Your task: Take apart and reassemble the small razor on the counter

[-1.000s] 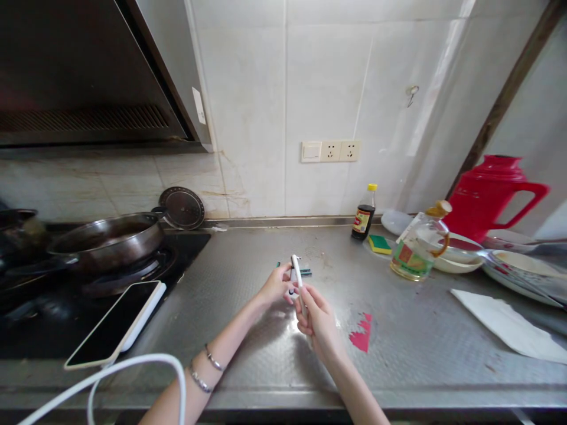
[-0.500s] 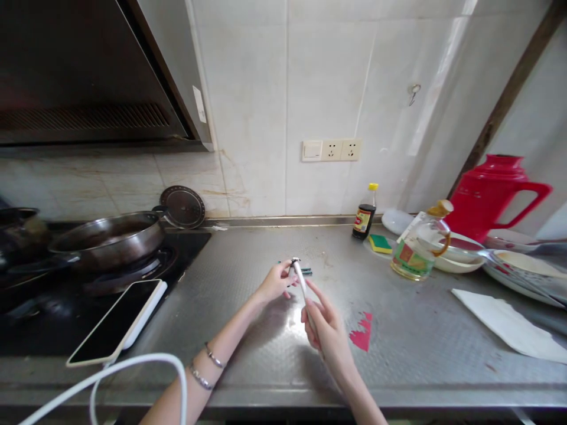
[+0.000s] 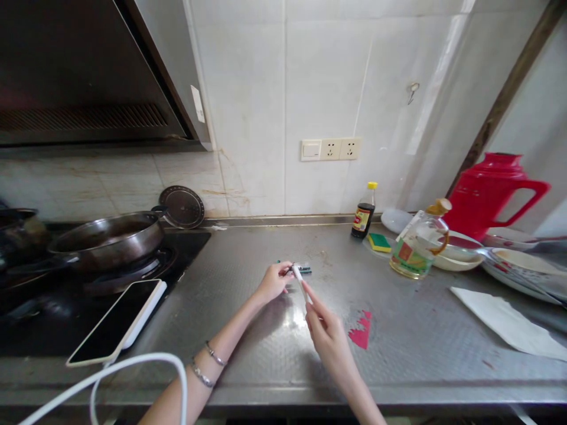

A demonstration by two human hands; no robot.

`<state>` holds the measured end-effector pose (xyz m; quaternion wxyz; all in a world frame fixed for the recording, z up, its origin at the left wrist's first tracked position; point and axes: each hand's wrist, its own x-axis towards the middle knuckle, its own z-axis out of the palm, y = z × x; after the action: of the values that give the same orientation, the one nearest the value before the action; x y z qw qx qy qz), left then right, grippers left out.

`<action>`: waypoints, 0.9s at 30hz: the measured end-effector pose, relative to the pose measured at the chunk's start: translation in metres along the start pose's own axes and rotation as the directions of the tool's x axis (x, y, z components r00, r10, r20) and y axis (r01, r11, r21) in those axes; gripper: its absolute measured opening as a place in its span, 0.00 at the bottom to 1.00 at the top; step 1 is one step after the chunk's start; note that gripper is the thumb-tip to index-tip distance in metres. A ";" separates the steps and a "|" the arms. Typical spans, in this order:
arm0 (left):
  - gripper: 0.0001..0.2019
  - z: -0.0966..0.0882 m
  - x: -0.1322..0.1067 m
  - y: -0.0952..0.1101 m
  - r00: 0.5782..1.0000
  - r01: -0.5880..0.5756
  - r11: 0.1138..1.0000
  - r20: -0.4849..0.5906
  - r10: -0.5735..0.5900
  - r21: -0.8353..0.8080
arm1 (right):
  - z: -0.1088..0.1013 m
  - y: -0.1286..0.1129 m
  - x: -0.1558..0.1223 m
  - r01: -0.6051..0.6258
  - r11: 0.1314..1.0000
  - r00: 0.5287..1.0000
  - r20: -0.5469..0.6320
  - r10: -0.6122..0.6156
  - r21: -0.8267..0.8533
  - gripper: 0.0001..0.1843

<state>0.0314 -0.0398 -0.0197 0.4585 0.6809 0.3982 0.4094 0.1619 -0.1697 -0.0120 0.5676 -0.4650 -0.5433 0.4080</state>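
Note:
My right hand [image 3: 326, 330] is closed around a slim white stick-like tool [image 3: 298, 277], its far end tilted up and away from me. At that far end my left hand [image 3: 275, 280] pinches with thumb and fingers at a small dark piece [image 3: 291, 269], too small to name; I cannot tell if it belongs to the tool. Just behind the tool's tip, a small dark green item [image 3: 305, 270] lies on the steel counter [image 3: 248, 248]. A torn pink scrap [image 3: 360, 332] lies flat to the right of my right hand.
At the left stand a steel pan [image 3: 110, 239] on the stove and a phone [image 3: 117, 321] with a white cable [image 3: 133, 358]. To the right are a sauce bottle [image 3: 363, 213], a sponge [image 3: 379, 242], an oil jug [image 3: 416, 251], a red thermos [image 3: 485, 198], dishes and a white napkin [image 3: 505, 321].
My right hand and the white tool have shifted slightly, the tool's tip a little lower. My left fingers have closed in nearer the tip. Everything else stays in place.

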 end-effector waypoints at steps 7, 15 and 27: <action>0.06 0.000 -0.001 0.001 1.000 0.003 1.000 -0.008 -0.003 -0.012 | -0.003 -0.003 0.001 -0.011 0.998 1.000 -0.007 0.010 -0.067 0.28; 0.06 0.001 -0.002 0.002 1.000 -0.018 0.999 0.015 0.017 0.050 | -0.004 -0.006 0.006 -0.015 0.997 0.998 -0.057 0.010 -0.078 0.28; 0.06 0.002 -0.003 0.000 1.000 -0.001 0.998 0.022 0.000 0.060 | -0.008 -0.004 0.005 0.015 0.985 1.000 -0.015 -0.018 -0.173 0.29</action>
<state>0.0318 -0.0428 -0.0211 0.4419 0.6990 0.4053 0.3898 0.1705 -0.1662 -0.0071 0.5329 -0.5115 -0.5757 0.3507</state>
